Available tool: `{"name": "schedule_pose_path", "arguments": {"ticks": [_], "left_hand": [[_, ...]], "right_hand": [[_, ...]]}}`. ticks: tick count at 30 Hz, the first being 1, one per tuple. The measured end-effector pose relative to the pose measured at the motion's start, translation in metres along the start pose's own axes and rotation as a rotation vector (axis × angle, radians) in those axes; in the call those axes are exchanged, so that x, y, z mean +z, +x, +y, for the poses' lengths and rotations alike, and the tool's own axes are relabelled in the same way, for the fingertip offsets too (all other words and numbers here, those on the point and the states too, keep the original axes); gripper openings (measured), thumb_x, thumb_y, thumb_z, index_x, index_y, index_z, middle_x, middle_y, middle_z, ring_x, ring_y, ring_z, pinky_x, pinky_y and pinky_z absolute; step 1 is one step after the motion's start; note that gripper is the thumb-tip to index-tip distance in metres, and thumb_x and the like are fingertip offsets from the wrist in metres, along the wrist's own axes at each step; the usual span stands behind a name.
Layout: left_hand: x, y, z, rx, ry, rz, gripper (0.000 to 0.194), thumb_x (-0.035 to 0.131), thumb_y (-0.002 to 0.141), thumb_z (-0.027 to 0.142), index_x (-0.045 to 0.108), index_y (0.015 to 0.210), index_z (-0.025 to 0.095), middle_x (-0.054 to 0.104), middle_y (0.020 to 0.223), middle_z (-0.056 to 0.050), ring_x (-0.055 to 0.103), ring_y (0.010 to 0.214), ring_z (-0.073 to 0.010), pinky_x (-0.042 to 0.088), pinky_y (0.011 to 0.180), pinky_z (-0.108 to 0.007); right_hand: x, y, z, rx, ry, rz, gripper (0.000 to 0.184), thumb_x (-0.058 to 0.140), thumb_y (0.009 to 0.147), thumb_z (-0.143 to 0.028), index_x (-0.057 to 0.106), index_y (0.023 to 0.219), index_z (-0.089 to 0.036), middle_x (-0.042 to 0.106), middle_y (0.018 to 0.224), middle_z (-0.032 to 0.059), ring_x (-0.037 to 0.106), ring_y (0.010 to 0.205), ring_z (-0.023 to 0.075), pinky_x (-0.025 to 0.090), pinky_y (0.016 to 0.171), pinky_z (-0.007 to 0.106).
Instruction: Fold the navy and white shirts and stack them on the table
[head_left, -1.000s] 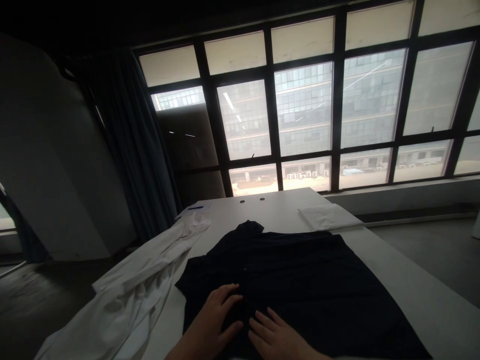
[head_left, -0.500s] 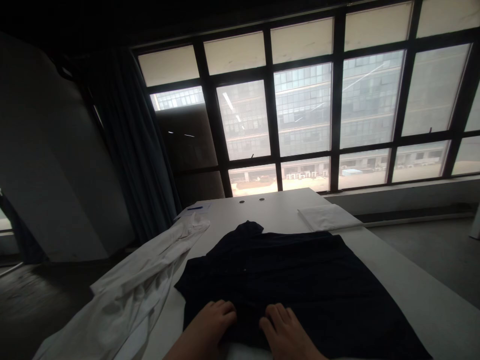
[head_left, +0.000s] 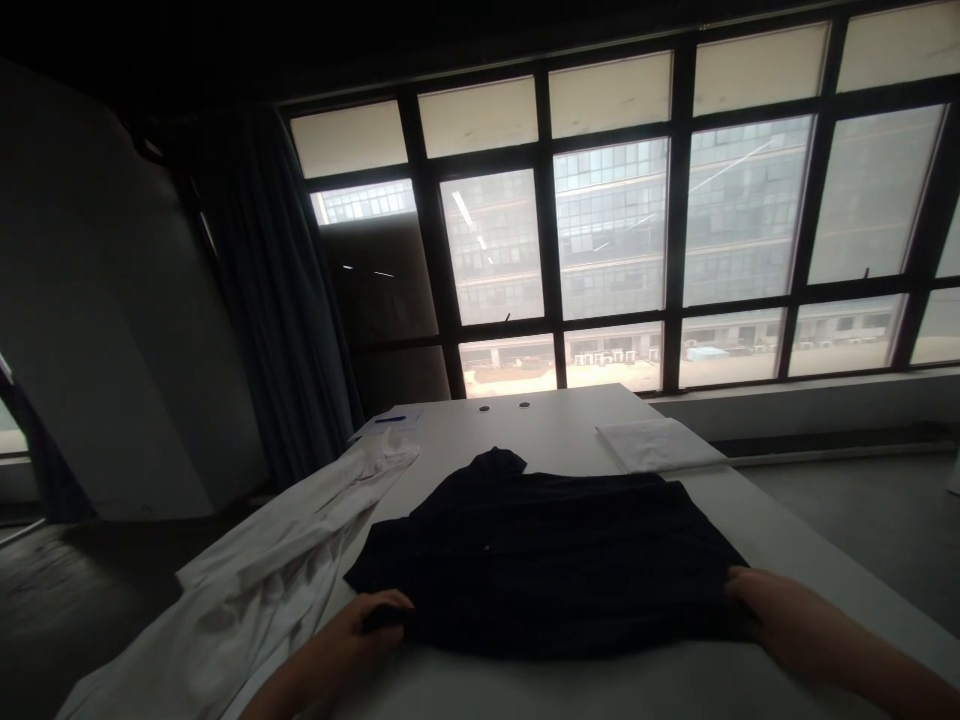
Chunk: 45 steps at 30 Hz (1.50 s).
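A dark navy shirt (head_left: pixel 555 550) lies spread on the white table (head_left: pixel 465 690), its collar end toward the upper left. At its near left corner, my left hand (head_left: pixel 367 630) is closed with the fabric pinched between thumb and fingers. On the right edge of the shirt, my right hand (head_left: pixel 757 605) grips the cloth, its fingertips partly hidden against the dark fabric. Between the hands, the shirt's near edge runs across the table.
Along the table's left side drapes a crumpled white garment (head_left: pixel 277 570). A folded white cloth (head_left: pixel 660 445) lies at the right edge. Toward the far left are a paper and a blue pen (head_left: pixel 390 419). A blue curtain (head_left: pixel 285 300) hangs by the windows.
My hands have moved apart, the left to the shirt's left corner and the right to its right edge. The near part of the shirt has been drawn up off the front of the table.
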<state>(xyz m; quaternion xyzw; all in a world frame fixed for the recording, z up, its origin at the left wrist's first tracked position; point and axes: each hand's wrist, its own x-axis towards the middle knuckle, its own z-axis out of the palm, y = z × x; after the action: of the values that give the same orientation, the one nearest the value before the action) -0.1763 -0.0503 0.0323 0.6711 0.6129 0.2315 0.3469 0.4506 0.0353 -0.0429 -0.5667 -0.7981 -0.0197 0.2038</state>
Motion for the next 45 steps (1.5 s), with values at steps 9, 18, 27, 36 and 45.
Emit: {"name": "schedule_pose_path", "arguments": {"ticks": [9, 18, 27, 36, 45], "left_hand": [[0.012, 0.027, -0.006, -0.039, -0.01, 0.279, 0.055, 0.053, 0.085, 0.068, 0.075, 0.104, 0.021, 0.076, 0.101, -0.005, 0.066, 0.107, -0.0332, 0.053, 0.096, -0.041], [0.031, 0.05, -0.028, -0.05, 0.299, 0.456, 0.042, 0.042, 0.095, 0.057, 0.069, 0.105, 0.026, 0.078, 0.098, -0.004, 0.072, 0.1, -0.0302, 0.054, 0.083, -0.034], [0.034, 0.045, -0.022, -0.179, 0.518, 0.461, 0.043, 0.034, 0.099, 0.056, 0.063, 0.089, 0.026, 0.075, 0.084, -0.003, 0.073, 0.086, -0.0264, 0.046, 0.069, -0.029], [0.03, 0.049, -0.022, -0.197, 0.596, 0.433, 0.04, 0.034, 0.1, 0.052, 0.052, 0.075, 0.025, 0.071, 0.079, -0.002, 0.07, 0.08, -0.024, 0.04, 0.065, -0.029], [0.034, 0.045, -0.024, 0.004, 0.621, 0.635, 0.038, 0.034, 0.1, 0.051, 0.059, 0.105, 0.023, 0.069, 0.103, -0.007, 0.067, 0.092, -0.0256, 0.049, 0.076, -0.035]], "right_hand": [[-0.027, 0.001, 0.043, 0.224, 0.517, -0.125, 0.044, 0.043, 0.093, -0.054, 0.074, 0.091, -0.022, 0.075, 0.085, 0.0098, 0.069, 0.078, 0.0284, 0.051, 0.068, 0.034], [0.022, 0.013, 0.033, 0.371, 0.208, 0.008, 0.044, 0.035, 0.096, -0.049, 0.067, 0.11, -0.021, 0.076, 0.094, 0.0106, 0.071, 0.083, 0.0287, 0.048, 0.068, 0.037], [0.023, 0.009, 0.029, 0.397, 0.057, -0.066, 0.046, 0.037, 0.095, -0.058, 0.066, 0.086, -0.025, 0.073, 0.083, 0.009, 0.07, 0.076, 0.0276, 0.042, 0.06, 0.034], [0.024, 0.01, 0.033, 0.359, 0.061, -0.072, 0.034, 0.037, 0.097, -0.045, 0.058, 0.08, -0.025, 0.071, 0.077, 0.0066, 0.067, 0.069, 0.0249, 0.036, 0.056, 0.032], [0.018, 0.009, 0.03, 0.331, 0.105, 0.021, 0.03, 0.043, 0.095, -0.05, 0.06, 0.091, -0.026, 0.07, 0.077, 0.0047, 0.067, 0.067, 0.0237, 0.041, 0.054, 0.032]]}}
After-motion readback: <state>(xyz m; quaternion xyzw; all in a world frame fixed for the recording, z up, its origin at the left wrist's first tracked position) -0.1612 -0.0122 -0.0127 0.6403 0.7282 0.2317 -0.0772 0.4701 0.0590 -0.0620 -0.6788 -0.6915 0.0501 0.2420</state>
